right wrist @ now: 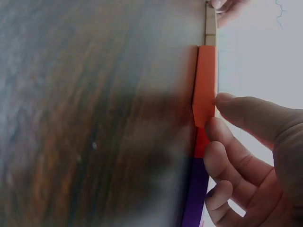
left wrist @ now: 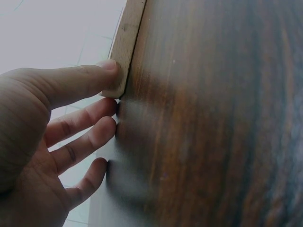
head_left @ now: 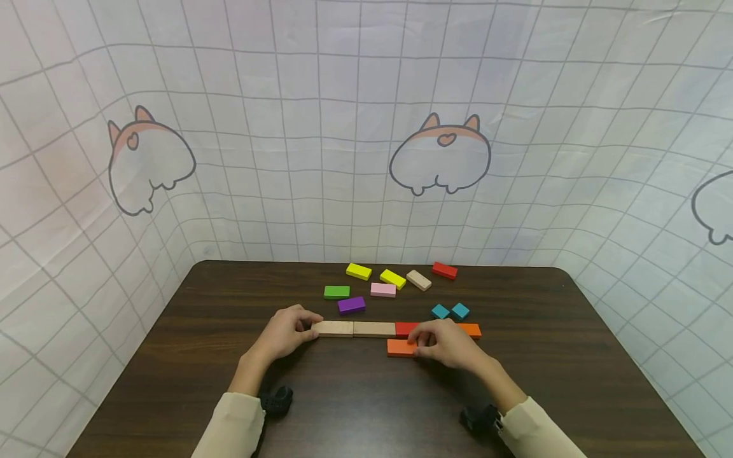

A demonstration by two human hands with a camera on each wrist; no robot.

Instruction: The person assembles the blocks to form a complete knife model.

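Orange block (head_left: 400, 348) is pinched left of right hand (head_left: 450, 344), wooden block (head_left: 336, 329) right of pinching left hand (head_left: 286, 329); light pressure should prevent skewing.

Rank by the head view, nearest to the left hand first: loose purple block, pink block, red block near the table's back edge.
1. Loose purple block: right of the left hand, farther back.
2. Pink block: right of the purple one, farther back.
3. Red block: rightmost and farthest back of the three.
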